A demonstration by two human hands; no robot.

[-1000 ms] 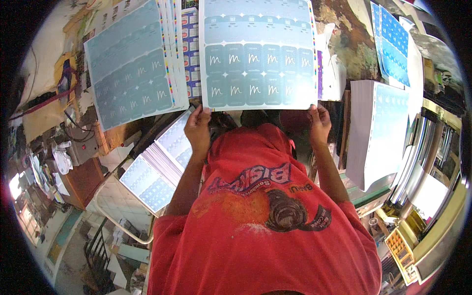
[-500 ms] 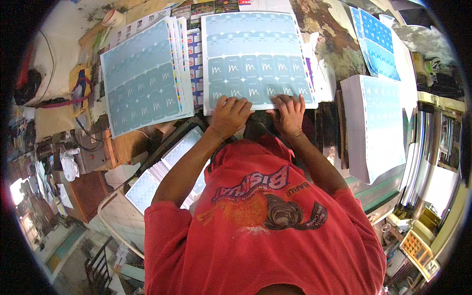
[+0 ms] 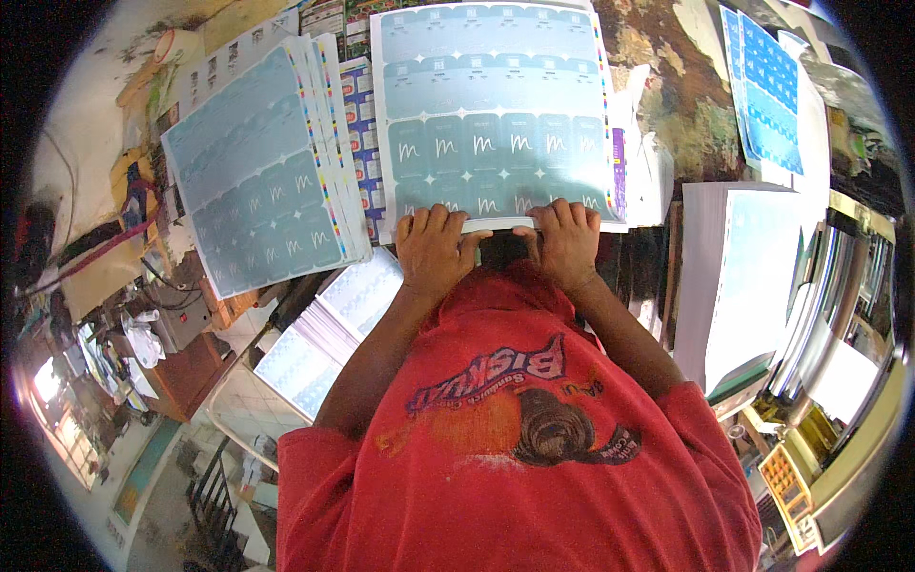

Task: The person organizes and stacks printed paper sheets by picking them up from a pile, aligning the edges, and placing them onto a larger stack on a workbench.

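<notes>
A pile of pale blue-green printed paper sheets (image 3: 491,105) lies in front of me on the worktable. My left hand (image 3: 437,248) grips its near edge left of the middle, fingers bent over the top and thumb below. To the right, my right hand (image 3: 569,243) holds the same edge in a like way, the two thumbs pointing toward each other. Between the hands, the white paper edge shows slightly raised. How many sheets are pinched cannot be made out.
Left of the pile lie fanned matching sheets (image 3: 253,176). A tall paper stack (image 3: 748,276) stands at the right, with brighter blue sheets (image 3: 770,91) beyond it. More printed stacks (image 3: 315,334) sit lower, beside my left arm. A white cup (image 3: 176,45) is at the far left.
My hands have shifted from fingers laid over the near edge to gripping it, thumbs now showing below. The paper edge between them has come up a little. The whole view has shifted slightly.
</notes>
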